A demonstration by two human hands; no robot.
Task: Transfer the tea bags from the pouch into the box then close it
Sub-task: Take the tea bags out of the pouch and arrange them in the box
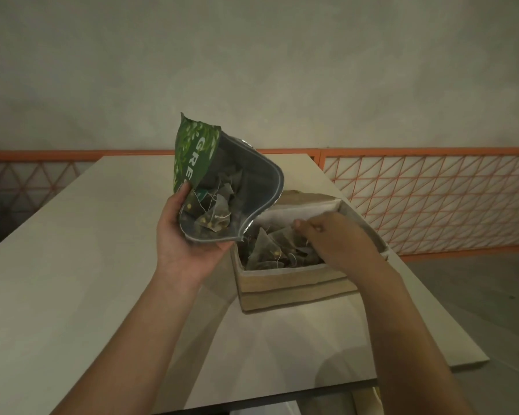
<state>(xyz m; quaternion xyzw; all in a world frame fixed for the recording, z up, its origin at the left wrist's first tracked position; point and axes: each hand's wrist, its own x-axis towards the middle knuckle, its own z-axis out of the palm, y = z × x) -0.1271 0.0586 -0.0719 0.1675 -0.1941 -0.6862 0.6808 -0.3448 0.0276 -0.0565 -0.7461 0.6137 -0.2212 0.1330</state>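
Note:
My left hand point(183, 244) holds a green foil pouch point(198, 151) tilted with its open mouth facing me, just left of and above the box. Several pyramid tea bags point(213, 211) lie inside the pouch. The tan cardboard box point(291, 286) stands open on the table, white inside, with several tea bags point(270, 250) in it. My right hand point(336, 238) reaches down into the box over the tea bags, fingers curled; whether it grips one is hidden.
The pale table point(72, 265) runs left and toward me; its right edge lies close beside the box. An orange lattice railing point(432, 193) stands behind and to the right. A plain wall is beyond.

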